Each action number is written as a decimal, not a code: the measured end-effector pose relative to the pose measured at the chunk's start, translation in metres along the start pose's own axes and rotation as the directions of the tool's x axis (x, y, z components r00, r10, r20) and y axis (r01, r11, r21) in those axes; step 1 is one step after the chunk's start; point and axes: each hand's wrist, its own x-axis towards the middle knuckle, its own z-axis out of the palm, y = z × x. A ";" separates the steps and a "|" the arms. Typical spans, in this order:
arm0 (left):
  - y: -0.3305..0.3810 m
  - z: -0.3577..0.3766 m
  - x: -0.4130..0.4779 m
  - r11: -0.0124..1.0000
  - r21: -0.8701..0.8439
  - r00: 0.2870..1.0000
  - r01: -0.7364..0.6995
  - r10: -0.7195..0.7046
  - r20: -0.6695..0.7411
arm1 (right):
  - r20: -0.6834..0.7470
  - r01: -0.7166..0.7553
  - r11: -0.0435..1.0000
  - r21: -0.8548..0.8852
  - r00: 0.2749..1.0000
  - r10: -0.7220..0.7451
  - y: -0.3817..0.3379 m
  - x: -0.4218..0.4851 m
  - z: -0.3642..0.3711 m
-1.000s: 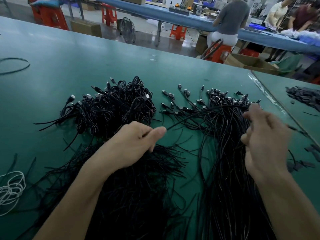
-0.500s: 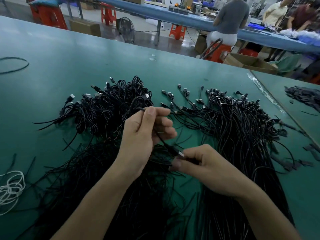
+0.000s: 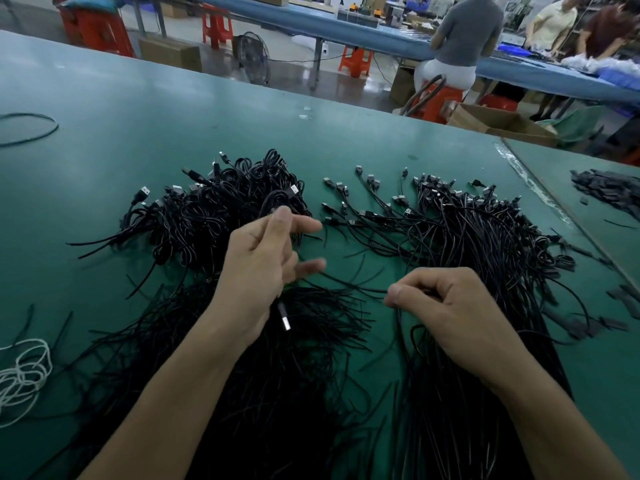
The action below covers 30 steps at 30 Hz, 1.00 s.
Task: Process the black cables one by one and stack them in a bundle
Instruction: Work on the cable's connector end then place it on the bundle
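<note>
A white cord lies at the left edge of the table, with black scraps past the seam on the right; a coiled bundle and a loose heap crowd the middle, bare green between and beyond them; the black cable, thin and silver-plugged, hangs under the left hand, thumb meeting forefinger, other fingers spread; the right hand, fingers curled, pinches its strand.
</note>
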 end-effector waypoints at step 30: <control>0.014 0.015 -0.020 0.862 -0.265 0.801 0.432 -0.231 0.552 | 0.029 0.059 0.988 0.145 0.998 -0.064 -0.019 0.006 0.027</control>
